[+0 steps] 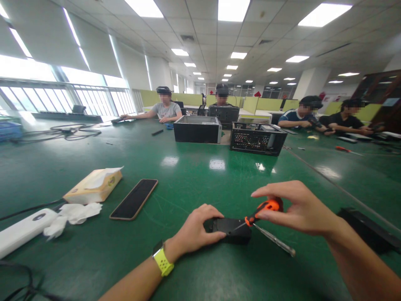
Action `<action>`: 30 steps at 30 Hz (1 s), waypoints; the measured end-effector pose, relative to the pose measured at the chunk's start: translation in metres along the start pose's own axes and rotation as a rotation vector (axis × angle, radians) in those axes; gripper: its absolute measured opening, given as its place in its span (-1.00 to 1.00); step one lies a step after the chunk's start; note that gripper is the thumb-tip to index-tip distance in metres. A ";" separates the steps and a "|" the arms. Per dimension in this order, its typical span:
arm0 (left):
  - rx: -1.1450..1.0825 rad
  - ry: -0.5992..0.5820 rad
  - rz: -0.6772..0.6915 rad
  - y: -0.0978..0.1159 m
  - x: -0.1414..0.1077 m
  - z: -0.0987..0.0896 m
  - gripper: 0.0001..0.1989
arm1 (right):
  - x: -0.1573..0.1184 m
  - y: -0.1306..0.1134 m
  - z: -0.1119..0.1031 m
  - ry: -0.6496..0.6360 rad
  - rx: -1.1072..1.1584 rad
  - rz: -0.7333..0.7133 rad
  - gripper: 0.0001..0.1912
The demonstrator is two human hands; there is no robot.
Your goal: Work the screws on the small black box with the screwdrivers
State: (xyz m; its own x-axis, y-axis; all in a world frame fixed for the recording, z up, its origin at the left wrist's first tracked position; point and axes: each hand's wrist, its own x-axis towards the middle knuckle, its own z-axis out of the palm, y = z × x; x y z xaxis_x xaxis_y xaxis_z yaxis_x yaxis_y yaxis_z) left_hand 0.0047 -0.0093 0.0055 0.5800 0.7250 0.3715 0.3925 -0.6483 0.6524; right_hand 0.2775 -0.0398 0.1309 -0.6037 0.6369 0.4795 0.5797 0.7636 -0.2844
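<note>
My left hand (196, 228), with a yellow-green watch strap (163, 262) on the wrist, grips the left end of a small black box (238, 236) on the green table. In my right hand (297, 211) is an orange and black screwdriver (267, 205). My thumb lies along its handle, the index finger is raised away, and the other fingers are partly hidden. The screwdriver slants down to the left, its thin shaft reaching the top of the box. A second, slim screwdriver-like tool (277, 240) with a clear handle lies beside the box, below my right hand.
A phone (134, 200), a tissue pack (95, 186), crumpled tissues (73, 215) and a white device (26, 232) lie on the left. A black object (369, 230) is at right. Two computer cases (198, 129) (258, 139) stand ahead; several people sit beyond.
</note>
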 end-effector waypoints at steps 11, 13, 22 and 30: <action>-0.005 -0.002 -0.005 -0.001 -0.001 0.000 -0.66 | 0.002 0.007 -0.005 -0.012 0.040 0.026 -0.84; -0.002 -0.009 -0.004 -0.001 -0.001 0.000 -0.66 | -0.004 0.023 0.001 0.073 0.036 0.150 -0.78; -0.003 -0.001 -0.008 0.003 0.001 -0.001 -0.67 | -0.078 0.116 0.078 0.031 0.099 0.555 -0.65; 0.011 -0.013 0.007 0.000 0.001 -0.001 -0.67 | -0.085 0.079 0.058 -0.201 -0.032 0.498 -0.70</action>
State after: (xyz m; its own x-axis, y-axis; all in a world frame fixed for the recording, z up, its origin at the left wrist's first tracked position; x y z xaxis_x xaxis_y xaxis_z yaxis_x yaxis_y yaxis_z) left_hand 0.0048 -0.0088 0.0061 0.5923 0.7170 0.3675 0.3957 -0.6562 0.6425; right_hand 0.3427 -0.0268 0.0194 -0.3431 0.9312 0.1235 0.8368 0.3627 -0.4100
